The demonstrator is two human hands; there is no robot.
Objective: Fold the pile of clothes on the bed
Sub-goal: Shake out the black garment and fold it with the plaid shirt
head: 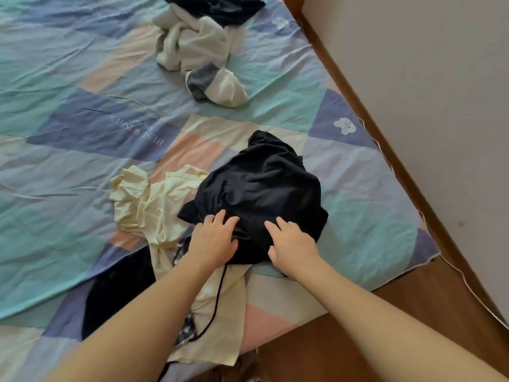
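**Soft black garment under both hands, not yet spread**

The black garment (261,194) lies bunched on the patchwork bedsheet (82,150) near the bed's near corner, heaped partly over a pale yellow garment (154,205) that spills out toward 9 o'clock and down toward 6 o'clock over the mattress edge. Both hands sit on the black garment's near hem. The left hand (213,239) rests flat, fingers spread and pointing toward 12 o'clock; the right hand (292,244) lies just beside it toward 3 o'clock, fingers also spread and laid on the cloth. Neither hand pinches anything; they press or smooth rather than grip.

The fabric looks thin, limp and light, and it drapes into soft folds with no stiffness, so it will likely sag and collapse wherever it is lifted. It may also drag the yellow garment along, since the two overlap. A thin dark cord (217,296) trails from under the left hand toward 6 o'clock and could snag. A good hold would probably be a pinch at two corners of a hem or at the shoulders, wide apart, to shake it flat; which edge is which cannot be told from this heap.

Farther off, toward 12 o'clock, wait a cream-coloured heap (190,42), a dark garment (217,6) and another dark piece (115,290) at 7 o'clock.
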